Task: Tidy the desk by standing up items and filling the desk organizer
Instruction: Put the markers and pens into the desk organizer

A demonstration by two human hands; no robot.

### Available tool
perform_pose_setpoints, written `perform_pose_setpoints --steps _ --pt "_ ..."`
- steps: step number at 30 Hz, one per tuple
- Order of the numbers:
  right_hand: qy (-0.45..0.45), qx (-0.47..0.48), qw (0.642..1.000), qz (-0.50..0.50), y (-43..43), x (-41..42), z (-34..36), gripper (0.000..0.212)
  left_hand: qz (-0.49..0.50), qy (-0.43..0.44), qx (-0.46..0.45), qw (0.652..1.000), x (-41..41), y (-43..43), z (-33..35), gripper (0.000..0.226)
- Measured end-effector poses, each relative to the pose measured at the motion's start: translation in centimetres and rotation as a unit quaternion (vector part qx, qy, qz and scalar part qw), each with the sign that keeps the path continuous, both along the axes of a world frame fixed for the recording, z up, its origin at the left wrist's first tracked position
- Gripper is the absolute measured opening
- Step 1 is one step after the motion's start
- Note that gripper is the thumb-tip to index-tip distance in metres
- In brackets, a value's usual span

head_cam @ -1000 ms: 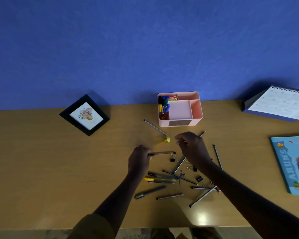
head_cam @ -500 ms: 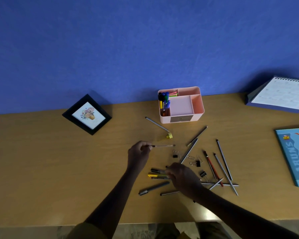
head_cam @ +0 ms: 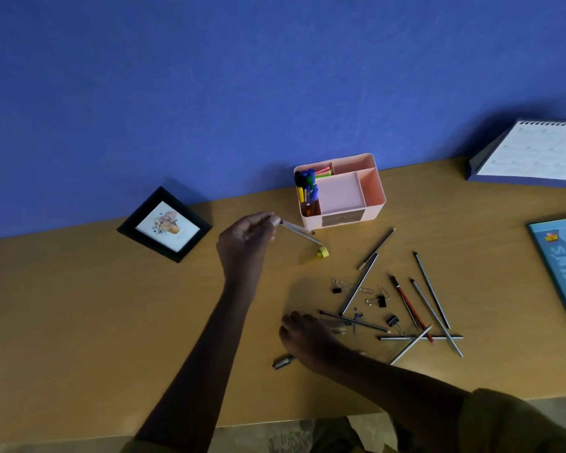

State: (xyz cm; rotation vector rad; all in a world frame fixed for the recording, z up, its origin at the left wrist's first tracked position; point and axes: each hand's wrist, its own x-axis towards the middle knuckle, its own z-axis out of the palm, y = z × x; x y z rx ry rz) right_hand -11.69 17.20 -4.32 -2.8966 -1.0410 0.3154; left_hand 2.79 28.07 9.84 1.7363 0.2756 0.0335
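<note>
Pink desk organizer point(head_cam: 373, 209) at the back of the desk point(head_cam: 79, 322), markers point(head_cam: 306, 183) upright in its left compartment, your left hand point(head_cam: 245, 238) pinching a silver pencil point(head_cam: 299, 233) by its end, your right hand point(head_cam: 307, 341) lying over scattered pens point(head_cam: 361, 282), grip hidden.

Pink desk organizer point(head_cam: 340, 204), blue wall point(head_cam: 209, 93)

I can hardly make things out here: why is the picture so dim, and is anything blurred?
Head view: low, bluish light darkens everything; the right hand is smeared by motion blur; the desk slants since the camera tilts; the pink organizer looks sharp.
</note>
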Motion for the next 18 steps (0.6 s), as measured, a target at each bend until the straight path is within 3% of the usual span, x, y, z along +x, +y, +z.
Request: perform_pose_setpoints --steps 8,13,18 --pt "-0.001 -0.023 0.999 -0.033 0.6 -0.1 -1.1 0.016 -0.002 -0.078 0.064 0.995 4.0 -3.1 0.3 0.022" --pt "-0.008 -0.025 0.999 -0.021 0.4 0.2 -0.1 0.015 -0.045 -0.139 0.198 0.969 6.0 -4.5 -1.2 0.022" --pt "0.002 -0.031 0.999 -0.019 0.3 0.3 -0.6 0.018 -0.094 -0.143 0.316 0.933 7.6 -5.1 -3.5 0.022"
